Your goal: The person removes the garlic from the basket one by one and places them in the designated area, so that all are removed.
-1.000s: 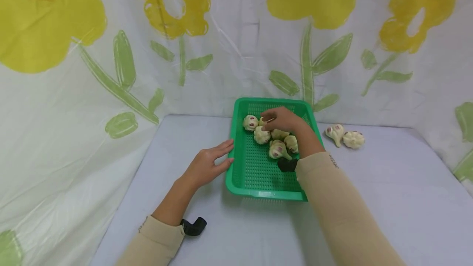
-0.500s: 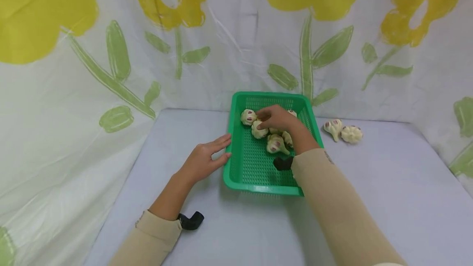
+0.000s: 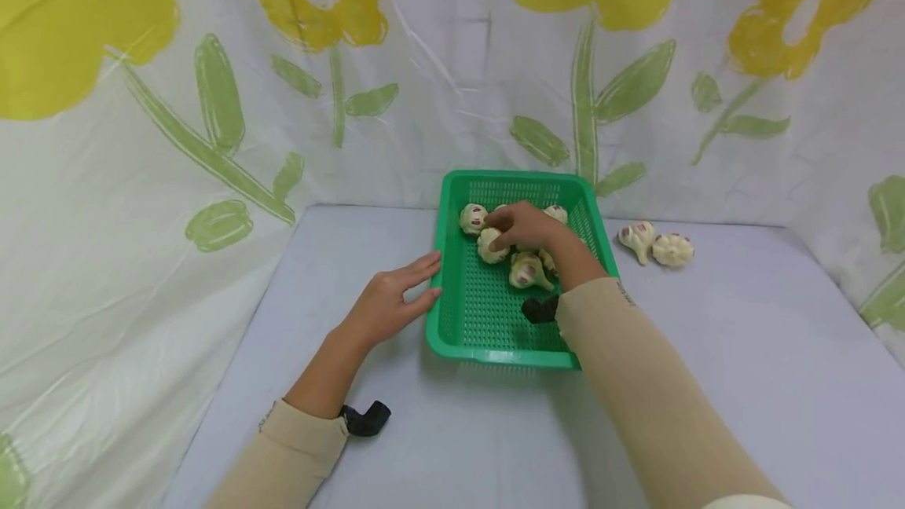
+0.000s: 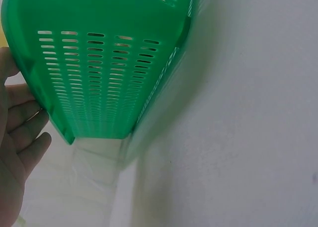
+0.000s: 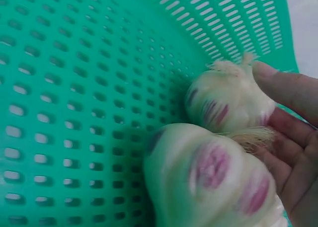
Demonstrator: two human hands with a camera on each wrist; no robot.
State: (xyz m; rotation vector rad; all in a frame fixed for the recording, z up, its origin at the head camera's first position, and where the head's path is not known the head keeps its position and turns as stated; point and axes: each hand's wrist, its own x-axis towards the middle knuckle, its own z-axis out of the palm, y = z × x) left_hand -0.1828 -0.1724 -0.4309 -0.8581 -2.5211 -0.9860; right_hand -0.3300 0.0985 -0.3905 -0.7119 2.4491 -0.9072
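Observation:
A green plastic basket (image 3: 488, 356) with slotted sides holds several garlic bulbs with purplish patches. My right hand (image 3: 526, 226) reaches into it and holds a garlic bulb (image 3: 492, 245), thumb on one side and fingers curled on the other. In the right wrist view, the thumb lies on that held bulb (image 5: 226, 100), while a larger bulb (image 5: 208, 177) sits nearer the camera. My left hand (image 3: 392, 301) rests its extended fingers against the basket's left rim. The left wrist view shows those fingers (image 4: 32, 125) touching the rim from outside. My right hand partly hides some bulbs.
Two more garlic bulbs (image 3: 654, 243) lie on the white table (image 3: 714, 336) right of the basket. Behind the table hangs a white sheet (image 3: 438, 100) painted with yellow flowers. Each wrist carries a black mount (image 3: 365, 419).
My right hand has lowered and moved left onto a bulb, its fingers now around it. The view has shifted slightly. My left hand stays at the basket rim.

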